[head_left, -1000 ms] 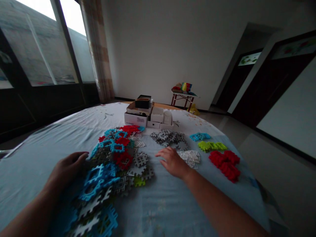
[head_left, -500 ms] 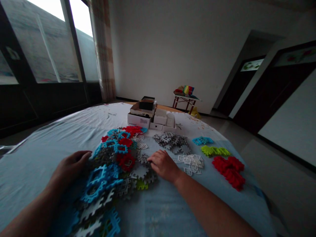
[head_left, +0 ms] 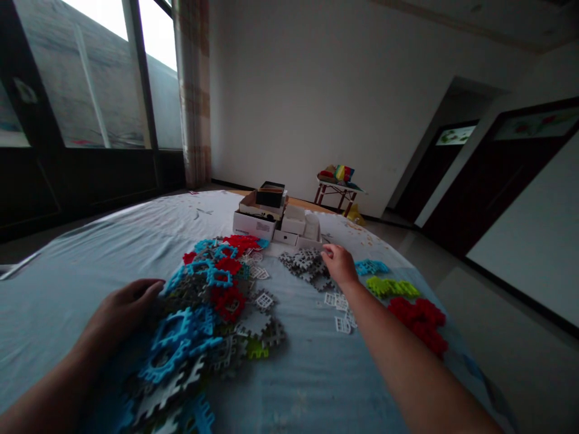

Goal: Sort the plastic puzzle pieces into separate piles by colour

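My right hand (head_left: pixel 340 263) is at the far right side of a heap of grey interlocking pieces (head_left: pixel 304 265), its fingers pinched at a grey piece's edge; the hand partly hides that piece. My left hand (head_left: pixel 133 301) rests at the left edge of a large mixed pile, fingers stretched out and holding nothing visible. Blue toothed pieces (head_left: pixel 174 328), red pieces (head_left: pixel 228 301), grey ones and white lattice pieces (head_left: pixel 265 300) overlap in that pile. A lime green piece (head_left: pixel 257 348) pokes out at its near right side.
Sorted groups lie on the right: white lattice pieces (head_left: pixel 342 324) partly behind my forearm, blue pieces (head_left: pixel 371 267), lime green pieces (head_left: pixel 392 287) and red pieces (head_left: pixel 418 322). White boxes (head_left: pixel 256 226) stand at the back of the cloth-covered table (head_left: pixel 307 386).
My right hand has moved from the mixed pile, away and to the right, to the grey heap. A grey piece is gone from the mixed pile, exposing a white lattice piece. My left hand stays put.
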The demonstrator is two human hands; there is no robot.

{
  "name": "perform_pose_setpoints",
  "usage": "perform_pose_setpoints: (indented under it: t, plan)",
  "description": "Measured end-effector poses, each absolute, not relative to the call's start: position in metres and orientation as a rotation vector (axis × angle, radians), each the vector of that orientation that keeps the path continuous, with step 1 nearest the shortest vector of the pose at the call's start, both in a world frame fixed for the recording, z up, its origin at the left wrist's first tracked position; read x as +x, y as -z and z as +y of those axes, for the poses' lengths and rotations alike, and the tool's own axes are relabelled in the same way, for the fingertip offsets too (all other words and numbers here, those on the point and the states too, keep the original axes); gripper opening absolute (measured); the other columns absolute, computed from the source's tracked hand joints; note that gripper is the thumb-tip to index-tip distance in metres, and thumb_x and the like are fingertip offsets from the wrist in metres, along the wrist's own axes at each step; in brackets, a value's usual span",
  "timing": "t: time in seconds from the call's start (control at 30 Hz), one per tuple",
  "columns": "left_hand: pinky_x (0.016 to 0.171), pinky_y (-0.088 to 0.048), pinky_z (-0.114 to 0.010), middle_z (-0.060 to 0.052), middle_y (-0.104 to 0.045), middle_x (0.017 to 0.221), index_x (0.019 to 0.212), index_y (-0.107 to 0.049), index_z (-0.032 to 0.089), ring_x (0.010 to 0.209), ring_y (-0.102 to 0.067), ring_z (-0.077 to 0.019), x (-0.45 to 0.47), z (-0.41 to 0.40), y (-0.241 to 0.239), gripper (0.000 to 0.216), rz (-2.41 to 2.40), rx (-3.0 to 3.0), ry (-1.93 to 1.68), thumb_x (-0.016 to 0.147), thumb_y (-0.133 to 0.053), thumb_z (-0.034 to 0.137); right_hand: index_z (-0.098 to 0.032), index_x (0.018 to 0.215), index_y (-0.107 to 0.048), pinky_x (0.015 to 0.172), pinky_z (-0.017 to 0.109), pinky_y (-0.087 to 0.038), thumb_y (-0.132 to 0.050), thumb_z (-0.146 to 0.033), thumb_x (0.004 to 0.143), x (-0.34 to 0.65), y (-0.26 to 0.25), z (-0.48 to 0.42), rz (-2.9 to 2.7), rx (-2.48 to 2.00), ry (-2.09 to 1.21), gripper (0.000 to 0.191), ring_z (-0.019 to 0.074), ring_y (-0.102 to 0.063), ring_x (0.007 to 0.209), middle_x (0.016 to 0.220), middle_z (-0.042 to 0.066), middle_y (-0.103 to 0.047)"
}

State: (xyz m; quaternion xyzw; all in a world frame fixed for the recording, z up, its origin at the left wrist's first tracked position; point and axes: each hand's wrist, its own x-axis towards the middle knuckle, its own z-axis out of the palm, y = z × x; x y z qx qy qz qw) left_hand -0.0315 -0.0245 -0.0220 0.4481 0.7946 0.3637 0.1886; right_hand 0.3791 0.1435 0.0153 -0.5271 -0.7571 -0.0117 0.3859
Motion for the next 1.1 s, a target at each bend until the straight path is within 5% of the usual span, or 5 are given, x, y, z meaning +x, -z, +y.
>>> perform_pose_setpoints:
  t: [0.4,0.7,1.1]
  plan:
    - [0.066,-0.047,-0.022,-0.005,-0.068,0.091,0.102,-0.061,0.018,0.080,-0.062,-0.0192,-0.030,-0.024,0.020,0.052,2.249,1.235,-0.990,0.069,-0.045,0.055,-0.018,0.092,-0.065,0.086,0.029,-0.040,-0.056,-0.017,0.079,0.300,0.009,0.067,-2.525,-0.790,-0.289,0.016,0.0153,-0.056,0.091,0.093,0.004,-0.066]
    - [0.064,-0.046,-0.020,-0.005,-0.068,0.091,0.101,-0.061,0.018,0.078,-0.062,-0.0180,-0.035,-0.023,0.027,0.052,2.220,1.230,-1.027,0.070,-0.046,0.056,-0.021,0.109,-0.058,0.090,0.033,-0.036,-0.054,-0.026,0.082,0.284,0.028,0.070,-2.672,-0.907,-0.268,0.028,0.0192,-0.046,0.107,0.115,0.007,-0.055]
    - [0.066,-0.048,-0.024,-0.006,-0.067,0.095,0.103,-0.060,0.020,0.083,-0.062,-0.0211,-0.030,-0.026,0.020,0.054,2.236,1.231,-0.958,0.069,-0.043,0.058,-0.019,0.087,-0.058,0.085,0.032,-0.036,-0.070,-0.029,0.069,0.288,0.016,0.079,-2.639,-1.032,-0.452,0.024,0.0194,-0.047,0.101,0.099,0.005,-0.056]
